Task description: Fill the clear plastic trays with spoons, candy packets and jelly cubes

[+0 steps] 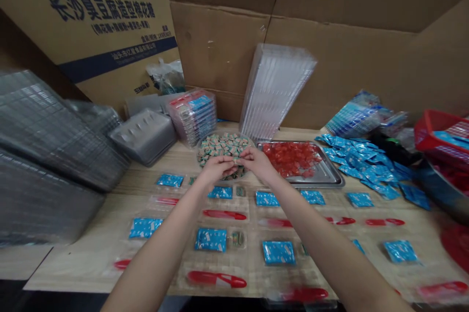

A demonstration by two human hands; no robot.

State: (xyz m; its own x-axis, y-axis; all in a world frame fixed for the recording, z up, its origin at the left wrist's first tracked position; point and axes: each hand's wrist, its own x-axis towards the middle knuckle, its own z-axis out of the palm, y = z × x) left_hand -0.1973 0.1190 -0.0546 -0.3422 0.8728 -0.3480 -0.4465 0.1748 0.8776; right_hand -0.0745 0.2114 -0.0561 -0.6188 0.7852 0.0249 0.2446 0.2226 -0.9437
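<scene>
My left hand (220,167) and my right hand (255,161) meet over a round dish (200,155) heaped with small green-and-tan pieces (223,144). Between the fingertips of both hands is a tiny pale greenish piece (236,160), pinched and partly hidden. Below my wrists, clear plastic trays lie in rows. Many contain a blue printed packet (211,239) and a red plastic utensil (217,279), its exact kind blurred. A small striped piece (237,239) sits beside the packet in some trays.
A metal tray (335,177) of red pieces (291,156) lies right of the dish, with a pile of blue packets (366,160) beyond. Clear tray stacks (278,87) stand behind and at left (40,155). Filled trays (194,114) are stacked nearby. A red basket (427,131) is far right; cardboard (220,53) walls the back.
</scene>
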